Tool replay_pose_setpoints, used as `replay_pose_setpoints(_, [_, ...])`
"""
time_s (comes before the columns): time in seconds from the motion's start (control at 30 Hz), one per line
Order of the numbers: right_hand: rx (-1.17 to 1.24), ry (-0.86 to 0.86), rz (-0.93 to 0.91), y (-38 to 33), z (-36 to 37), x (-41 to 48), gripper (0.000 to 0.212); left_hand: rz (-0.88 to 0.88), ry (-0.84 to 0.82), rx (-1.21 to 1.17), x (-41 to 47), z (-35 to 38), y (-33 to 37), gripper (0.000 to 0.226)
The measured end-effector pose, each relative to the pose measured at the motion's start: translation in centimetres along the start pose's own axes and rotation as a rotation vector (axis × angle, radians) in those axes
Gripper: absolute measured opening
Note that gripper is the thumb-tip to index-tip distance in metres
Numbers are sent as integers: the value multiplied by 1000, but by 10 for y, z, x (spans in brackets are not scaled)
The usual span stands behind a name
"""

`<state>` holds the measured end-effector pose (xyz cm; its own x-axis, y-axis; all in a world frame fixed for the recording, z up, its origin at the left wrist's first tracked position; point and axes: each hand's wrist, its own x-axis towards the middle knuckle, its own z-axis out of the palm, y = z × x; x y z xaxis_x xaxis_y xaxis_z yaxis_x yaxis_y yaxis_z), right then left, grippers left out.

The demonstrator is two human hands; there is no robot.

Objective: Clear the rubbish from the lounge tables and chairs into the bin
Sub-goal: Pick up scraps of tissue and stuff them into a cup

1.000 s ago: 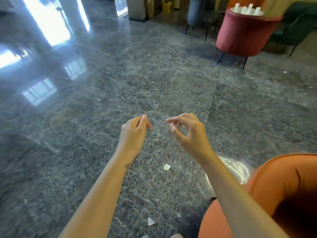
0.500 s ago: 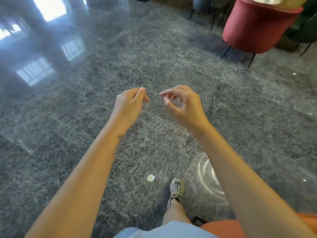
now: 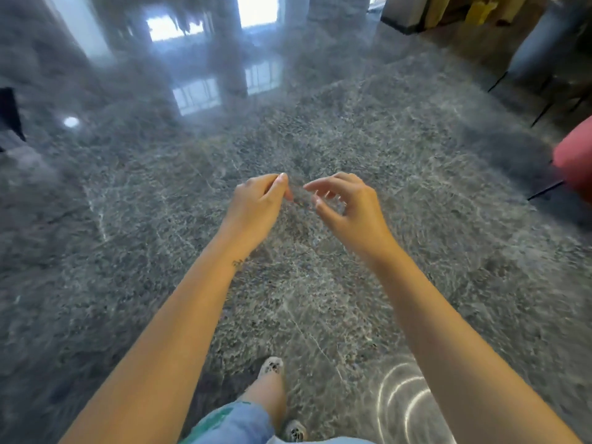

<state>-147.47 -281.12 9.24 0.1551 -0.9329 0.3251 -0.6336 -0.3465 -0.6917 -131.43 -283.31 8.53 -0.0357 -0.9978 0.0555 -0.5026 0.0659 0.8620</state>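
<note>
No rubbish and no bin show in the head view. My left hand (image 3: 256, 205) is held out in front of me over the grey marble floor (image 3: 416, 193), with its fingers curled in and thumb against forefinger; nothing is visible in it. My right hand (image 3: 347, 208) hovers just to its right, a small gap between them, with its fingers curved and apart and nothing in it.
A red chair (image 3: 575, 161) pokes in at the right edge. A grey chair (image 3: 544, 49) on thin black legs stands at the top right, near a yellow object (image 3: 477, 8). A dark object (image 3: 8, 113) sits at the left edge. My shoe (image 3: 271, 366) is below.
The view has swung left and the red chair has slid to the right edge. The white scrap on the floor and the orange seat have left view. Both hands keep their pose.
</note>
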Motion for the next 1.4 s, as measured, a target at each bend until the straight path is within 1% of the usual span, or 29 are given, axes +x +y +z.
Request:
replay_pose_setpoints(0.2, [43,-190,-196,22,35,107,17,-113,215,-12,73,-14,-30,37])
replay_pose_setpoints(0.37, [120,-341,-338,18,73,186,19,-219,397,-21,111,-50,-51,30])
replay_pose_setpoints(0.47, [136,-480,-459,5,104,220,21,-312,552,16,108,-81,-65,33])
replay_pose_setpoints(0.53, [184,-561,-543,-10,127,235,23,-392,669,41,96,-99,-74,29])
replay_pose_setpoints(0.67, [284,-762,-722,-51,180,245,23,-607,944,78,47,-121,-86,24])
replay_pose_setpoints(0.8, [430,-979,-939,-90,217,221,23,-818,1254,88,-15,-107,-79,23])
replay_pose_setpoints(0.87, [491,-1086,-1032,-102,227,200,25,-912,1410,101,-46,-85,-68,21])
replay_pose_setpoints(0.97, [566,-1272,-1124,-109,236,155,23,-1056,1599,37,-91,-40,-44,16])
replay_pose_setpoints(1.1, [620,-1526,-1262,-118,239,81,24,-1259,1767,59,-148,16,-10,11])
replay_pose_setpoints(1.2, [653,-1677,-1347,-127,239,23,23,-1334,1879,30,-182,52,5,12])
replay_pose_setpoints(1.33, [658,-1800,-1467,-134,248,-48,22,-1452,1988,2,-224,83,-3,10])
replay_pose_setpoints(1.4, [648,-1833,-1534,-136,260,-72,24,-1489,2003,21,-240,89,-15,8])
